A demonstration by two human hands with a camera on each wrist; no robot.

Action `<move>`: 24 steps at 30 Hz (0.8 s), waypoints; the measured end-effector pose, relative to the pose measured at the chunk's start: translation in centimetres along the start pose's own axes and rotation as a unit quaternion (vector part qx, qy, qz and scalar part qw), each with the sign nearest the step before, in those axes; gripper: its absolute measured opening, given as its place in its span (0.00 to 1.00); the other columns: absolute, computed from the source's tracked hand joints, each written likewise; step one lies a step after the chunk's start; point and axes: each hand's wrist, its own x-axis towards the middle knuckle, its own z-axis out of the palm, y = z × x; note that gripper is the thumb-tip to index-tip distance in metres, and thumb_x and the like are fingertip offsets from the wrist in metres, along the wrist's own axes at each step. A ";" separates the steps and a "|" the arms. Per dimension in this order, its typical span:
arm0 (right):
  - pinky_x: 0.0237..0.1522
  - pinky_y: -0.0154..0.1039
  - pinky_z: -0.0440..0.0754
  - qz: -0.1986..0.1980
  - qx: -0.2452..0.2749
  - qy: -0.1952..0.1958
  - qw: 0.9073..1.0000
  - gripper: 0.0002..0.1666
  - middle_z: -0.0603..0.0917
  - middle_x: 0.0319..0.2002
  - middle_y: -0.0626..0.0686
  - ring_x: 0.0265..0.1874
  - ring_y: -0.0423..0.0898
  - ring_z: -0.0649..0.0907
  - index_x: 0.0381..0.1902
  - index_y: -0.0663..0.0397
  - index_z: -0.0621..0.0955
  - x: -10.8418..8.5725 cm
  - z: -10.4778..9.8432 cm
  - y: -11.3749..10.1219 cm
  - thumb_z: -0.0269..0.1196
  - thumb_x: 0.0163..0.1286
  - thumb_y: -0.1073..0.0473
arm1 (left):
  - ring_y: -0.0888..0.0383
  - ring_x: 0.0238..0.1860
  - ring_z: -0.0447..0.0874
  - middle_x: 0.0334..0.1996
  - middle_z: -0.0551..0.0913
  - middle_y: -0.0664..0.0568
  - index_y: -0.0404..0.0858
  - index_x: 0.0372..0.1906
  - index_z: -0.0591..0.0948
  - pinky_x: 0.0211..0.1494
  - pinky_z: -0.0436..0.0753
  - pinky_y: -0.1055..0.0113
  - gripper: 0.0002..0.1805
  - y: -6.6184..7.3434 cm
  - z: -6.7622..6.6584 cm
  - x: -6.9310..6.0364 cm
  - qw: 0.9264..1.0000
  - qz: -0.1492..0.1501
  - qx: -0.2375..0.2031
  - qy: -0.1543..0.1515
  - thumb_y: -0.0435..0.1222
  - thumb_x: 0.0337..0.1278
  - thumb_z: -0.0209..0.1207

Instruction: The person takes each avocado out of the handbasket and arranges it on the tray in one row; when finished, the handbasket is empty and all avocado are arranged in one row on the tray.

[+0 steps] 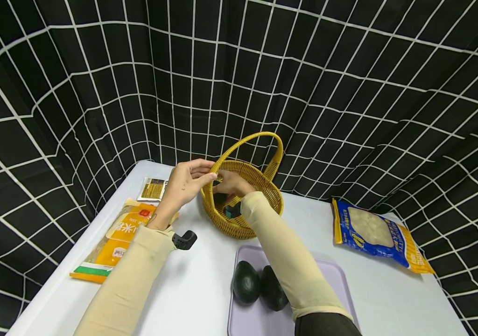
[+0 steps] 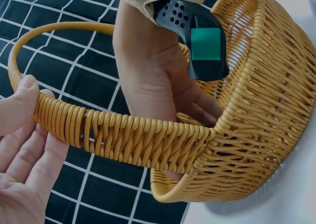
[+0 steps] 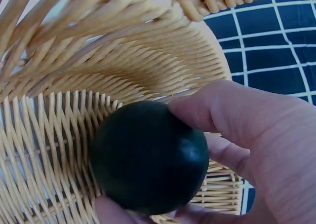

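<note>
My left hand [image 1: 185, 183] pinches the handle of a yellow wicker basket [image 1: 227, 227] between thumb and fingers; in the left wrist view the handle [image 2: 123, 135] runs out from that grip. My right hand [image 1: 234, 183] reaches down inside the basket. Seen from the right wrist, its thumb and fingers curl round a dark green avocado [image 3: 150, 157] close to the woven wall. Two more avocados, one on the left [image 1: 246, 282] and one beside it [image 1: 273, 289], lie on a lilac tray [image 1: 241, 322] in front of the basket, the second partly behind my right forearm.
An orange food packet [image 1: 127, 228] lies on the white table at the left, with a small brown-and-white packet [image 1: 152, 189] behind it. At the right lies a blue and orange bag [image 1: 373, 233]. A black grid-patterned cloth [image 1: 239, 70] hangs behind the table.
</note>
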 end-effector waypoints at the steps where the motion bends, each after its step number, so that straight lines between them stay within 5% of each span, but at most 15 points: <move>1: 0.37 0.48 0.91 0.006 0.013 -0.005 1.000 0.39 0.79 0.57 0.62 0.44 0.57 0.85 0.73 0.48 0.68 -0.1 0.0 0.0 0.68 0.66 0.58 | 0.48 0.52 0.88 0.49 0.88 0.41 0.36 0.55 0.84 0.57 0.87 0.60 0.16 0.0 0.0 0.0 1.000 -0.001 0.000 0.000 0.33 0.63 0.67; 10: 0.46 0.55 0.90 0.015 0.041 -0.020 0.999 0.42 0.79 0.56 0.62 0.50 0.64 0.84 0.74 0.44 0.68 -0.8 -0.6 0.3 0.69 0.63 0.58 | 0.48 0.52 0.89 0.49 0.88 0.41 0.35 0.56 0.84 0.55 0.88 0.62 0.17 0.2 0.0 -0.1 1.000 -0.001 0.002 0.001 0.32 0.63 0.67; 24: 0.50 0.62 0.87 -0.039 0.049 0.002 0.998 0.25 0.72 0.66 0.56 0.54 0.59 0.82 0.60 0.43 0.78 -3.8 -2.4 -0.2 0.68 0.65 0.60 | 0.47 0.54 0.87 0.51 0.88 0.40 0.34 0.56 0.84 0.59 0.86 0.59 0.17 0.1 0.0 -0.1 1.000 0.010 0.005 0.000 0.33 0.64 0.66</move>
